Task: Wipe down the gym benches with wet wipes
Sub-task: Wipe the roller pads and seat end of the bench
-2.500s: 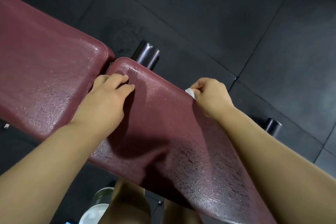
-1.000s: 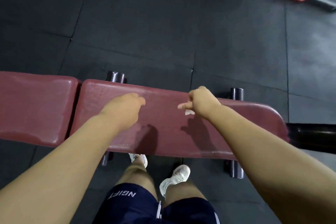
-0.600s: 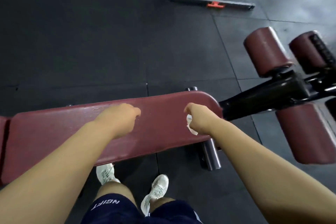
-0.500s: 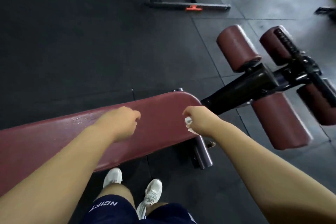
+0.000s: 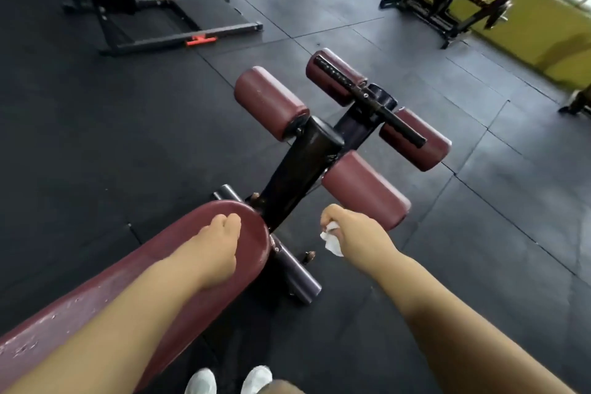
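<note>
Maroon padded bench: long vinyl pad running from lower left to a rounded end at centre, pale scuff marks along the near-left stretch. Black steel frame continues from that end up to four maroon foam leg rollers. Wet wipe: small, white, crumpled, held off the pad's right side, above the floor, level with the rounded end.
</note>
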Tool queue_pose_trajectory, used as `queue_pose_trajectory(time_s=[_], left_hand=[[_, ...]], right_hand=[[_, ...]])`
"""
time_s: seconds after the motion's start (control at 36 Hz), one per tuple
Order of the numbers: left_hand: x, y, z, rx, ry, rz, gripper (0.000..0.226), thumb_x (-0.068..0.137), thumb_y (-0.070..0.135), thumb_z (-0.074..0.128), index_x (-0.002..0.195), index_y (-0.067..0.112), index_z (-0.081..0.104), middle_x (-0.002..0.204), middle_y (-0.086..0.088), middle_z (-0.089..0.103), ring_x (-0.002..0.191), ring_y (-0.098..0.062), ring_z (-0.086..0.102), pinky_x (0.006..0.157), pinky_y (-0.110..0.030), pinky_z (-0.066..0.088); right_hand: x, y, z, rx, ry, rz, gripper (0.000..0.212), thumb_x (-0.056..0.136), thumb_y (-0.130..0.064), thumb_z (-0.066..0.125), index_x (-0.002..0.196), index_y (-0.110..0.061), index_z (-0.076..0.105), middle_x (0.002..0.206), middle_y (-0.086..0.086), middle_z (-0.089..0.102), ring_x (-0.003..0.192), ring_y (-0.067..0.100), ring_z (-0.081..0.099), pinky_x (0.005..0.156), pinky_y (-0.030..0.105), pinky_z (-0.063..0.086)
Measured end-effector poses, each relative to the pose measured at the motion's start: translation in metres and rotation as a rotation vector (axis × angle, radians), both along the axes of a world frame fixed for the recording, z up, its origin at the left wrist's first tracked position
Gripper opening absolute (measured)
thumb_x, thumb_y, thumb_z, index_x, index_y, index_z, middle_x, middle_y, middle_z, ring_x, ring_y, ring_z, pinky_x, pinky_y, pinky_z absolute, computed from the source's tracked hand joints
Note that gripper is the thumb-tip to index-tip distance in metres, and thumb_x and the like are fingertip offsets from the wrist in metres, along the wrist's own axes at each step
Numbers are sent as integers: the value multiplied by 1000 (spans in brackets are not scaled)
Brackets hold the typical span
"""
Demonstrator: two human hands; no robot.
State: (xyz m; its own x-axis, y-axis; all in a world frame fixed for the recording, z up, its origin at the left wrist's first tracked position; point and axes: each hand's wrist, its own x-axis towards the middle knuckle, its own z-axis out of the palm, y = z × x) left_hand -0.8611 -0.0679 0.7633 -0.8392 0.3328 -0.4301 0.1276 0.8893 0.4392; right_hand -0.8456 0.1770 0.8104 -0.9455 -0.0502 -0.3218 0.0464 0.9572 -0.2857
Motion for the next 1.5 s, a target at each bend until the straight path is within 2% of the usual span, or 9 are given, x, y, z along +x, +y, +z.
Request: queue_pose_trajectory(time_s=[0.19,0.39,0.47,0.61,0.86,1.03,1.19,1.28,1.5], left_hand=[[-37,48,-4,55,4,-76,18,90,12,52,83,25,41,97,6,56,87,-12,55,63,-21,40],[-68,118,-7,74,-11,-32,13,89,10,51,97,19,55,94,4,58,81,-13,58,65,-24,47],[-79,150,-20,39,-31,-18,14,91,15,49,87,28,49,91,10,54,85,-10,56,80,-30,49],[-82,209,-34,82,-2,238,20,95,11,40,85,26,48,91,5,47,78,-13,50,61,-22,38],[-73,275,-27,71,41,557,11,92,35,52,89,25,50,94,5,55,92,-19,55,76,-35,45],[-78,276,-29,100,38,700,14,91,44,52,94,30,54,91,9,53,93,-15,55,76,-34,47],[-98,283,-42,167,23,712,52,88,50,53,135,28,42,125,0,55,112,-19,54,90,-36,46],[-102,291,-47,177,-4,674,67,87,53,54,143,26,29,138,-2,46,121,-20,49,96,-38,43],[-104,302,-53,201,36,723,70,86,43,61,142,17,30,126,-4,55,114,-20,53,91,-31,43]], right_hand=[[-10,57,9,-98,51,-167,14,92,-10,43,101,-21,43,76,-7,59,73,0,50,59,17,38],[-48,134,-14,-219,171,-285,9,90,-21,59,94,-20,68,99,-8,56,90,11,53,73,20,41],[-73,169,-22,-300,161,-281,14,92,-21,56,97,-24,69,107,-11,58,95,8,56,76,15,41],[-114,222,-29,-319,40,-129,36,89,-12,54,122,-24,60,120,-15,50,100,0,48,67,-1,34],[-172,257,-42,-415,19,71,42,86,-10,65,125,-25,59,118,-10,56,103,6,52,91,19,41],[-217,216,-49,-470,75,167,25,88,-12,52,108,-24,60,93,-10,62,84,11,55,66,22,39],[-233,202,-77,-401,59,430,20,89,-5,53,84,-11,71,114,-4,61,109,14,55,96,23,41],[-230,211,-74,-400,9,518,23,90,3,48,91,-8,68,116,-8,52,108,6,49,91,8,34],[-251,205,-72,-323,11,614,31,85,6,57,98,-16,75,104,0,53,95,16,57,88,26,47]])
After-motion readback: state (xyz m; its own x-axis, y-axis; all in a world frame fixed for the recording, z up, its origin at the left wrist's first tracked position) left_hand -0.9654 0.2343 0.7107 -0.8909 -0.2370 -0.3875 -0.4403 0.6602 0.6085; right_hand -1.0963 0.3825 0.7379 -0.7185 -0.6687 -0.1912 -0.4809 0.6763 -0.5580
